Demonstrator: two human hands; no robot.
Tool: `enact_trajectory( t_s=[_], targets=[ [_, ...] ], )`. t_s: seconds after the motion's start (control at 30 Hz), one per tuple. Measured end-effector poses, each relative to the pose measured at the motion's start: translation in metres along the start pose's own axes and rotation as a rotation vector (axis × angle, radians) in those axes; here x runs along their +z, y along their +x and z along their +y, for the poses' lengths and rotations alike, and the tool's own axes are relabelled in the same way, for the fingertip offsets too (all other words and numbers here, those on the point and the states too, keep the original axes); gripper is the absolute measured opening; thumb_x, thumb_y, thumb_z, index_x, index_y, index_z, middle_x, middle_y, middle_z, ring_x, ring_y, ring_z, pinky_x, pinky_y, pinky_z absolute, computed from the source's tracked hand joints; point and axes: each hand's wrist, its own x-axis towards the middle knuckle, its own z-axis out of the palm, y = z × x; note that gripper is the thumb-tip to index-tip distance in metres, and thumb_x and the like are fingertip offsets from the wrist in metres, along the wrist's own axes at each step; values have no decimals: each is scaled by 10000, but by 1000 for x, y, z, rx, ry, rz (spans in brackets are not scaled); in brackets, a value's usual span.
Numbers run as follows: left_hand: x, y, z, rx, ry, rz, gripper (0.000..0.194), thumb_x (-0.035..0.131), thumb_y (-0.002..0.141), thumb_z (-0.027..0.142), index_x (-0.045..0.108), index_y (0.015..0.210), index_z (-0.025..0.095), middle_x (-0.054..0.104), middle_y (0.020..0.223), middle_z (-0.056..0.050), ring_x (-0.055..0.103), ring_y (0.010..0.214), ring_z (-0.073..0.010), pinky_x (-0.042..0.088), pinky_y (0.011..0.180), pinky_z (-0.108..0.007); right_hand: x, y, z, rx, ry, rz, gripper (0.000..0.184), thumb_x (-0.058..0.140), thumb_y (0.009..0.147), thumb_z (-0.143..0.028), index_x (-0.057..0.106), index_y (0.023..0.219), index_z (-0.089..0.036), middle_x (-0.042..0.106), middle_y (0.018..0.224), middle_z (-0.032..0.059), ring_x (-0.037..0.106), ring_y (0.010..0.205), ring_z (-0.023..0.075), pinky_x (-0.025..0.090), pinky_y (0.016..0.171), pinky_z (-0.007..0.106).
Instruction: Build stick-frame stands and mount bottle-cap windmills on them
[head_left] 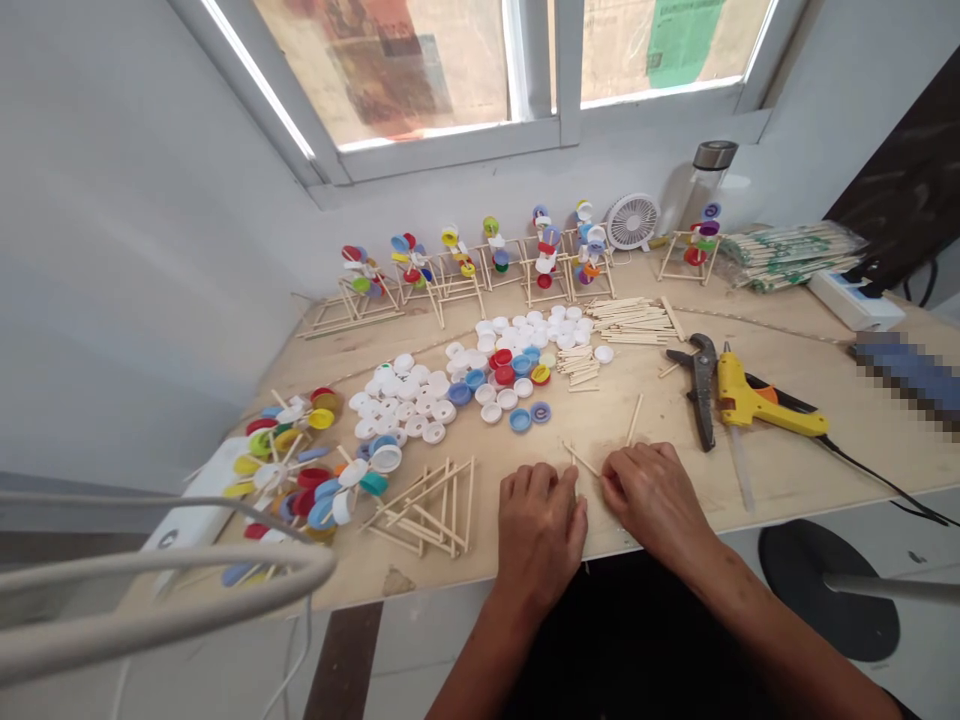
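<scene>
My left hand (540, 530) and my right hand (652, 500) rest near the front edge of a plywood board (457, 575), fingers curled and close together. A thin wooden stick (582, 460) lies slanted between them, its near end meeting my right fingertips. Whether either hand grips it, I cannot tell. Another loose stick (634, 420) lies just beyond my right hand. To the left of my left hand sits a pile of glued wooden stick frames (420, 510). Beyond my hands, a spread of plastic bottle caps (450, 385), mostly white with some blue and red, covers the board's middle.
A yellow glue gun (765, 405) and dark pliers (701, 385) lie to the right. Cap pinwheels on stick stands (495, 265) line the back, with more heaped at left (285, 470). Bundled sticks (787, 255), a small white fan (631, 222) and a power strip (855, 300) sit behind.
</scene>
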Motion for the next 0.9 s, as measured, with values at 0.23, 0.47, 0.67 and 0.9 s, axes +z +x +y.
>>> enact_trajectory(
  t_s=[0.23,0.47,0.67,0.9],
  targets=[
    [2,-1,-2,11,-13,29,276,539,830,198,608,1096,180,574,885,-65,500,833,-225,374,748,-386,2,-2,4,-36,35,-5,135,539,786,-135,577,666,-183,628,637,20,546,671,178,247,691,320],
    [3,-1,-3,28,-22,50,269,531,835,188,613,1091,176,575,877,-66,501,826,-222,376,761,-388,-5,-4,4,-33,141,45,122,511,814,-138,565,715,-184,615,664,12,543,683,172,276,700,314],
    [3,-1,-4,45,-46,85,261,517,845,161,613,1088,169,577,868,-62,502,818,-212,380,762,-378,-36,-14,52,-13,89,363,76,516,857,-179,588,879,-173,664,797,33,600,769,169,353,768,316],
    [3,-1,-5,50,-47,87,265,501,859,157,609,1101,164,583,886,-69,509,835,-207,387,776,-380,-45,-35,147,164,-403,288,305,468,820,-255,598,1078,-156,662,1064,124,590,900,274,403,714,376]
  ],
)
